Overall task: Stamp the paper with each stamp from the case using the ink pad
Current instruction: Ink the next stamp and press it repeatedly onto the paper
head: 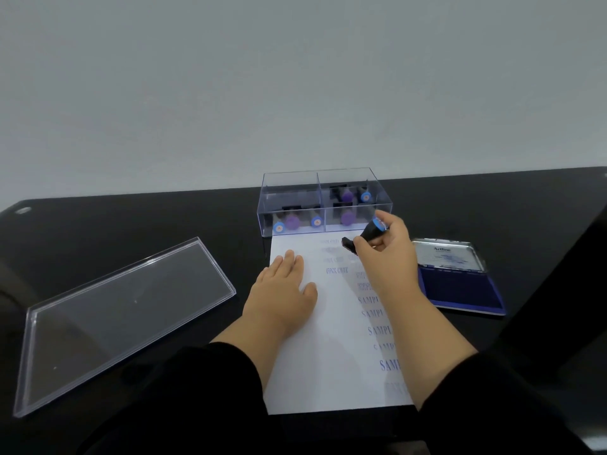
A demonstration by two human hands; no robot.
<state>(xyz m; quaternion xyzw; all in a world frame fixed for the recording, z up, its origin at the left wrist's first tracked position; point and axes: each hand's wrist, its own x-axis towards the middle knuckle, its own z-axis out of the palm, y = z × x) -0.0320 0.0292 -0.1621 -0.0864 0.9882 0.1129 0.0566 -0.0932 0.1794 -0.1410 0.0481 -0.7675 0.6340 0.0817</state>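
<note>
A white paper (328,339) lies on the black table, printed with several blue stamp marks down its right side and near the top. My left hand (282,290) rests flat on its upper left part. My right hand (384,251) grips a black stamp with a blue cap (369,233), tilted, its base just above the paper's top edge. Behind the paper stands the clear stamp case (323,200), divided into compartments that hold several purple- and blue-capped stamps. To the right lies the open blue ink pad (460,287), lid raised.
The case's clear lid (124,316) lies upside down on the left of the table (492,208). A grey wall rises behind the table's far edge. A dark object juts in at the right edge.
</note>
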